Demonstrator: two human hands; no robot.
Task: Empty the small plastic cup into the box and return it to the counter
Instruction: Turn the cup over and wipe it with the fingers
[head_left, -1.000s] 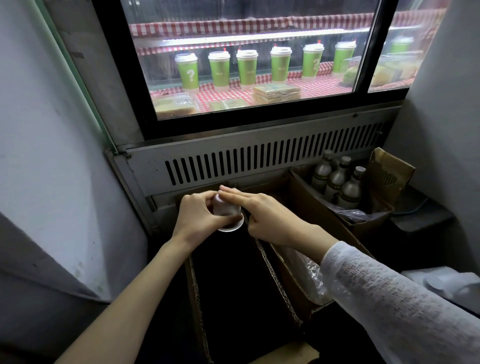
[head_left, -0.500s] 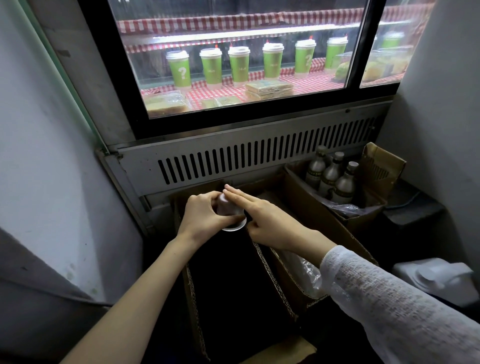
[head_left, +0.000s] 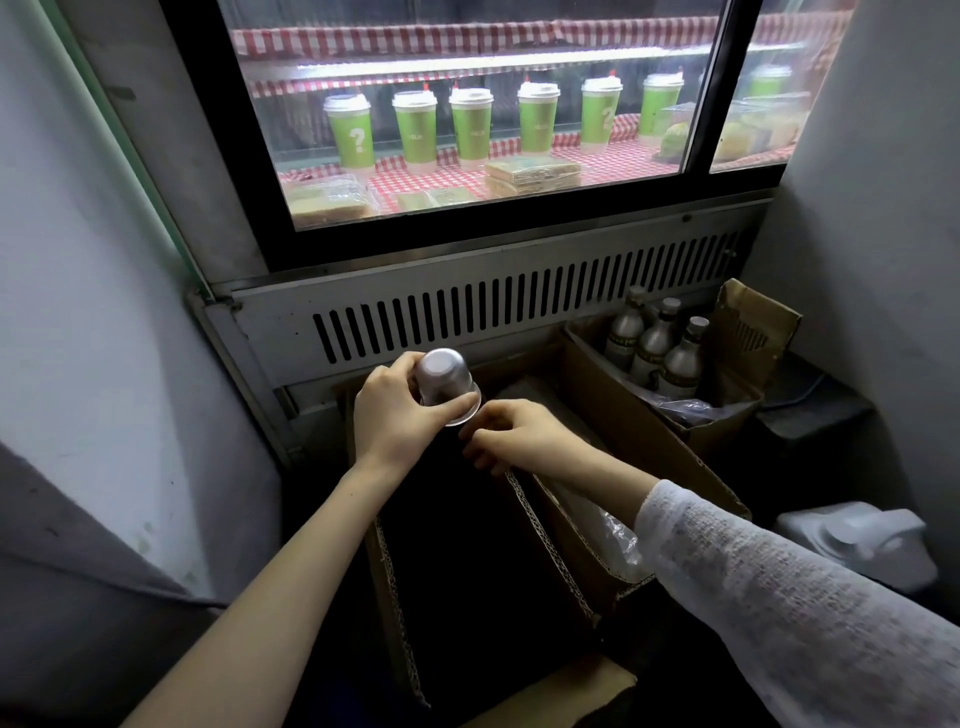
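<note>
Left hand (head_left: 400, 410) formed the grip, thumb and fingers curled round the wall of the small plastic cup (head_left: 445, 385), a translucent, round-bottomed vessel held inverted, its flared rim downward and its domed base toward the camera. The cup hung above the dark opening of the box (head_left: 545, 540), a tall corrugated-cardboard carton with fluted cut edges. Right hand (head_left: 511, 436), fingers loosely curled and holding nothing, lay just below and beside the cup's rim, over the same opening. A knitted white sleeve (head_left: 769, 587) covered the right forearm. To the right, a second carton (head_left: 618, 400) held crinkled clear film and capped bottles (head_left: 654, 348). Behind stood a slotted metal grille (head_left: 519, 301) beneath a glazed display case with green paper cups (head_left: 470, 130)
</note>
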